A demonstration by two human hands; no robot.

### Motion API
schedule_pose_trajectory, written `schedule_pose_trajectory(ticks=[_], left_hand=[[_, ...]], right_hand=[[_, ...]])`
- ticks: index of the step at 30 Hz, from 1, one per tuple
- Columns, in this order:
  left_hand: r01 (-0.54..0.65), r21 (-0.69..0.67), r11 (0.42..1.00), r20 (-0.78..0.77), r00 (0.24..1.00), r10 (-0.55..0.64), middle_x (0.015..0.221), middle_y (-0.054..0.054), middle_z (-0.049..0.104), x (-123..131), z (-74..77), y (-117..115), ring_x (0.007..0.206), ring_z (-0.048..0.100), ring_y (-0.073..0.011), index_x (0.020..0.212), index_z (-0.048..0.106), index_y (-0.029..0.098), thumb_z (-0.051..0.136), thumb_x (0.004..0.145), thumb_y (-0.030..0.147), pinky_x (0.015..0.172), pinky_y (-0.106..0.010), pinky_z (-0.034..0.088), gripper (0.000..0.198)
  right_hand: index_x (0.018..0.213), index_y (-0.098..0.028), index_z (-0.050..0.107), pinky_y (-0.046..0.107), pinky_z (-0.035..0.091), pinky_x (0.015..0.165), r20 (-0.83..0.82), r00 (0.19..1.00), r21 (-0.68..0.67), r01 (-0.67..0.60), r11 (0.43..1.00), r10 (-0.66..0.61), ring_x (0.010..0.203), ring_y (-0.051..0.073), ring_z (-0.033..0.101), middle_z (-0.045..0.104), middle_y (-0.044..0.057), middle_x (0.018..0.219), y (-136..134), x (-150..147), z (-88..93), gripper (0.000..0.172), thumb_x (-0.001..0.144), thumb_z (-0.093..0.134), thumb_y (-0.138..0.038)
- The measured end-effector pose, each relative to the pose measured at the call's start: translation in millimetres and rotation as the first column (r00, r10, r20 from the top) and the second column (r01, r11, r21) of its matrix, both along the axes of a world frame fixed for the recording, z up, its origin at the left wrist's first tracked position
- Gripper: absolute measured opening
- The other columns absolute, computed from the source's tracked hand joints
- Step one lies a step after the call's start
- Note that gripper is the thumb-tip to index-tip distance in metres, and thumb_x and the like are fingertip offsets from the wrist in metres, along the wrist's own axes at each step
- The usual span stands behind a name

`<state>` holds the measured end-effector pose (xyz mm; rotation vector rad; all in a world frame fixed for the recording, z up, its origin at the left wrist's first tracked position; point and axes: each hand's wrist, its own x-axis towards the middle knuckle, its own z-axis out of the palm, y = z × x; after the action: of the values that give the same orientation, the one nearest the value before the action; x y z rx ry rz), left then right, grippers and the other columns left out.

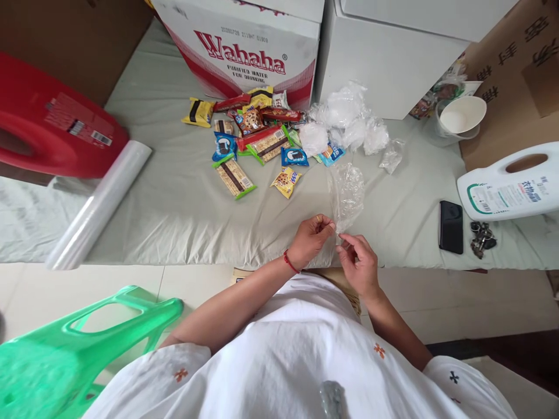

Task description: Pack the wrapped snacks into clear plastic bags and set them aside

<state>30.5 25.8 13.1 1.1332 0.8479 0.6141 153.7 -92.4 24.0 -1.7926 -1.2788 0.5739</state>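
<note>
A clear plastic bag (349, 195) lies on the cloth-covered surface, its gathered near end between my two hands. My left hand (313, 237), with a red string bracelet at the wrist, pinches that end. Close beside it, my right hand (358, 262) pinches the same twisted end between thumb and finger. Beyond the bag sits a heap of crumpled clear plastic bags (345, 113). Left of the heap are wrapped snacks: a wafer pack with green ends (234, 177), a yellow cookie packet (286, 181), a blue packet (294, 156) and several others.
A Wahaha carton (257, 35) and a white box (384, 64) stand at the back. At left are a red jug (56, 116), a plastic film roll (98, 206) and a green stool (87, 343). Right are a phone (451, 227), keys (483, 238), a white bottle (510, 189) and a cup (463, 116).
</note>
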Motion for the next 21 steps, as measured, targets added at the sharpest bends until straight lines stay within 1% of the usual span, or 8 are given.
schedule_pose_trajectory(ticks=[2,4,6,9,11,14,17,21], left_hand=[[0.013,0.03,0.999,0.002,1.0,-0.013,0.072,0.002,0.057,-1,-0.5,-2,0.065,0.048,-0.0119,0.083,0.062,0.019,0.065,0.086,0.052,0.063,-0.027,0.041,0.034],[0.032,0.097,0.995,-0.003,0.999,-0.032,0.072,0.001,0.058,-1,0.5,-4,0.066,0.05,-0.0123,0.084,0.062,0.019,0.063,0.088,0.05,0.064,-0.027,0.042,0.031],[0.062,0.188,0.98,-0.018,0.998,-0.06,0.074,0.0,0.06,-1,2.9,-7,0.068,0.052,-0.013,0.085,0.062,0.019,0.061,0.09,0.045,0.067,-0.027,0.044,0.027],[0.099,0.272,0.957,-0.033,0.995,-0.094,0.076,-0.001,0.062,0,5.7,-11,0.07,0.054,-0.0135,0.084,0.062,0.019,0.058,0.093,0.04,0.069,-0.028,0.045,0.023],[0.085,0.261,0.962,-0.033,0.996,-0.079,0.076,0.0,0.062,-1,4.6,-10,0.069,0.053,-0.0135,0.085,0.061,0.019,0.058,0.093,0.04,0.068,-0.028,0.045,0.022],[0.007,0.179,0.984,-0.035,0.999,-0.001,0.073,0.001,0.06,-8,-2.9,-4,0.066,0.051,-0.0129,0.086,0.061,0.02,0.058,0.091,0.042,0.064,-0.027,0.043,0.023],[-0.088,0.107,0.99,-0.073,0.993,0.096,0.07,0.002,0.058,-21,-13.5,4,0.062,0.048,-0.012,0.083,0.061,0.02,0.059,0.089,0.042,0.06,-0.026,0.04,0.022],[-0.105,0.083,0.991,-0.138,0.984,0.116,0.071,0.0,0.062,-36,-18.5,9,0.068,0.054,-0.0147,0.077,0.062,0.021,0.059,0.087,0.039,0.064,-0.027,0.043,0.021]], right_hand=[[0.111,-0.026,0.07,0.031,0.047,0.061,-0.21,0.974,-0.056,0.07,0.996,-0.08,0.066,0.016,0.055,0.066,0.005,0.093,1,2,0.5,0.034,0.099,0.057,-0.054],[0.107,-0.026,0.067,0.028,0.041,0.053,-0.402,0.896,-0.12,0.153,0.981,-0.189,0.063,0.015,0.052,0.066,0.004,0.094,3,3,-0.3,0.044,0.099,0.05,-0.066],[0.105,-0.026,0.065,0.026,0.036,0.047,-0.51,0.818,-0.177,0.204,0.963,-0.267,0.059,0.013,0.047,0.064,0.001,0.089,8,4,-1.3,0.047,0.095,0.053,-0.071],[0.099,-0.025,0.064,0.025,0.036,0.047,-0.543,0.78,-0.235,0.215,0.948,-0.312,0.057,0.012,0.043,0.057,-0.003,0.073,15,4,-1.0,0.043,0.084,0.072,-0.065],[0.092,-0.024,0.066,0.025,0.038,0.049,-0.57,0.758,-0.243,0.213,0.946,-0.317,0.059,0.012,0.045,0.056,-0.002,0.071,19,5,0.5,0.039,0.081,0.076,-0.06],[0.085,-0.023,0.068,0.025,0.045,0.056,-0.63,0.707,-0.218,0.238,0.947,-0.322,0.067,0.013,0.052,0.067,0.002,0.085,20,8,2.4,0.031,0.081,0.076,-0.053],[0.08,-0.022,0.068,0.028,0.051,0.065,-0.66,0.683,-0.194,0.248,0.949,-0.313,0.082,0.017,0.061,0.071,0.005,0.097,18,13,2.5,0.024,0.08,0.075,-0.045],[0.077,-0.024,0.066,0.038,0.057,0.084,-0.615,0.767,-0.087,0.165,0.983,-0.183,0.116,0.027,0.065,0.072,0.008,0.112,17,13,2.0,0.022,0.086,0.068,-0.043]])
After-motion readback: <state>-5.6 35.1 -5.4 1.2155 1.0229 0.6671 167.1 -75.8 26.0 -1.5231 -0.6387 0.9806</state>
